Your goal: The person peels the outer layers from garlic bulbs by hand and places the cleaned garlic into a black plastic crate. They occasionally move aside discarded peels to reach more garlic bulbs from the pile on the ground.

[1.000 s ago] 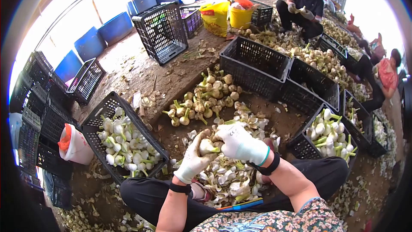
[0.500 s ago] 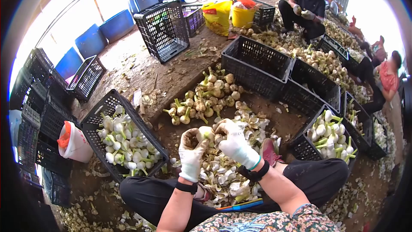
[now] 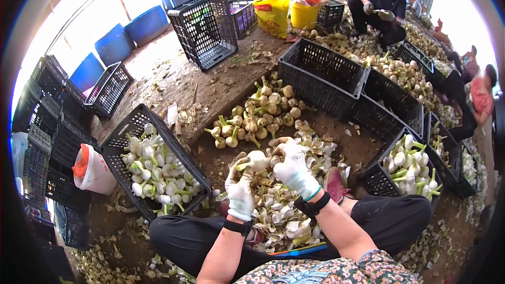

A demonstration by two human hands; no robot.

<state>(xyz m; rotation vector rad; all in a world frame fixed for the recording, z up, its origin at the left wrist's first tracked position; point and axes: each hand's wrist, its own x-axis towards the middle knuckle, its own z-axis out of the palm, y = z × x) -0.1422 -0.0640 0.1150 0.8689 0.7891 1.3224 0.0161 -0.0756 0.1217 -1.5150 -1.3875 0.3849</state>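
My left hand (image 3: 240, 189), in a soiled white glove, is closed on a pale garlic bulb (image 3: 257, 161) whose green stem points left. Against the bulb's right side is my right hand (image 3: 290, 167), gloved too, with its fingers curled; what its fingertips pinch is too small to make out. Loose peeled skins (image 3: 284, 208) lie beneath both hands. Beyond them is a heap of unpeeled garlic (image 3: 263, 113) on the ground. Cleaned white bulbs fill a black crate (image 3: 181, 167) on the left, and more lie in a crate (image 3: 376, 179) on the right.
Empty-looking black crates (image 3: 321, 87) stand ahead and to the right. A white bucket (image 3: 97, 176) with something orange is at the left. Beyond are a yellow bag (image 3: 272, 18) and a yellow bucket (image 3: 304, 17). A person (image 3: 384, 8) squats at the back right, handling garlic.
The bulb in my left hand has turned, so its stem now points left. My hands have shifted slightly right in view. The squatting person's hands have moved a little.
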